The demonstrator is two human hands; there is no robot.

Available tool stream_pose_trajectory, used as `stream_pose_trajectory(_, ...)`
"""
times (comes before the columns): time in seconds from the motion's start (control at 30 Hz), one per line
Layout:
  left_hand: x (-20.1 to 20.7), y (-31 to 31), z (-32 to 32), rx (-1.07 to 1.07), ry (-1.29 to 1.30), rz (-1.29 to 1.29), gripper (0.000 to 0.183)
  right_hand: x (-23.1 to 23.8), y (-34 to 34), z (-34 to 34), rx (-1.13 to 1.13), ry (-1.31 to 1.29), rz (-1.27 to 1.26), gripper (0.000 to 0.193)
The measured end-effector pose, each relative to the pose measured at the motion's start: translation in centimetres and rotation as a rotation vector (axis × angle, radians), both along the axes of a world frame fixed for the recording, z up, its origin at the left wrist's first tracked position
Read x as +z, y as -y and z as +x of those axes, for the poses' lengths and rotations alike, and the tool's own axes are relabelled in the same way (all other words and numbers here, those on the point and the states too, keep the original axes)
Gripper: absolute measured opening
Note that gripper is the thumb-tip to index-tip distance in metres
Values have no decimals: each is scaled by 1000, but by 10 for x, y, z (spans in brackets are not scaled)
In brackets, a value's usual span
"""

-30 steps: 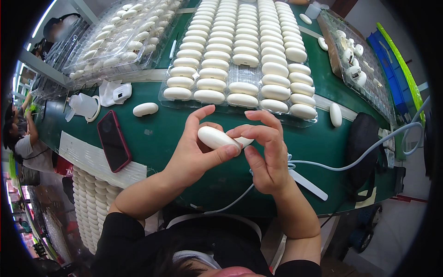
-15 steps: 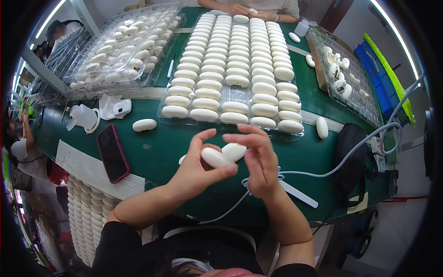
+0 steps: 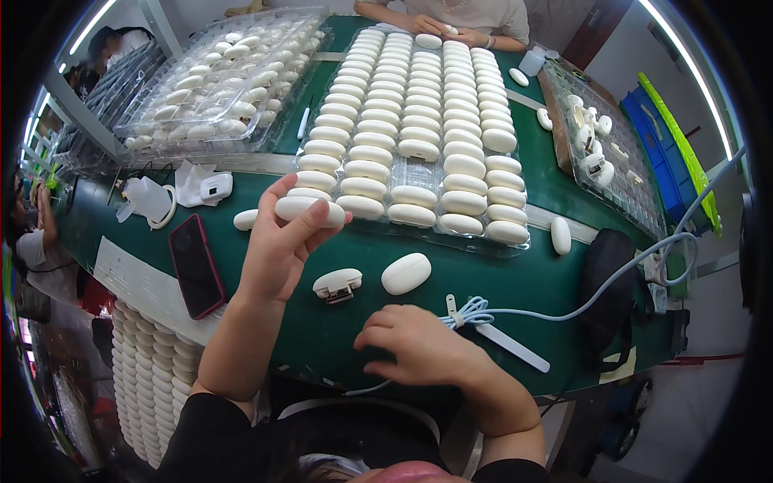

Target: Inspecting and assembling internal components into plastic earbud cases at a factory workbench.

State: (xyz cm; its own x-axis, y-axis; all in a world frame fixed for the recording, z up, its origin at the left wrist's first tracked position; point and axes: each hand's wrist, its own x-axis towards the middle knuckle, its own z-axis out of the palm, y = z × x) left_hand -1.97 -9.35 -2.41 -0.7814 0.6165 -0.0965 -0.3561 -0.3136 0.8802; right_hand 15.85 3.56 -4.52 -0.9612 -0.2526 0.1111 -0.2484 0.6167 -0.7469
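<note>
My left hand (image 3: 278,241) grips a smooth white oval case (image 3: 302,212) between thumb and fingers, over the near left corner of a clear tray (image 3: 419,171) of similar cases in rows. My right hand (image 3: 419,346) hovers empty over the near side of the green table, fingers loosely bent and apart. Just beyond it lies a closed white case (image 3: 407,274). Left of that sits another white case (image 3: 336,283) with an opening and a metal part showing. A coiled pale blue cable (image 3: 475,312) and a flat white strip (image 3: 515,348) lie to the right.
A phone (image 3: 197,267) lies at left, near a white bottle (image 3: 146,200). Stacked clear trays (image 3: 217,88) stand far left; a tray of parts (image 3: 600,137) is at right. A black pouch (image 3: 605,286) rests near the right edge. A co-worker's hands (image 3: 439,28) work across the table.
My left hand has moved left and away from me with a white case, toward the tray. My right hand has dropped nearer to me, leaving two cases on the table in view.
</note>
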Motion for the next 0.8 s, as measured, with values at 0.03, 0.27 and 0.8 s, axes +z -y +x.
stream_pose_trajectory(0.03,0,0,0,3,1,1,70,-2,4,0,31,55,85,29)
stream_pose_trajectory(0.27,0,1,0,69,-52,-47,65,-8,17,0,48,181,310,28)
stream_pose_trajectory(0.8,-18,-7,50,-347,-30,-169,91,40,-29,12,-156,-248,-825,57)
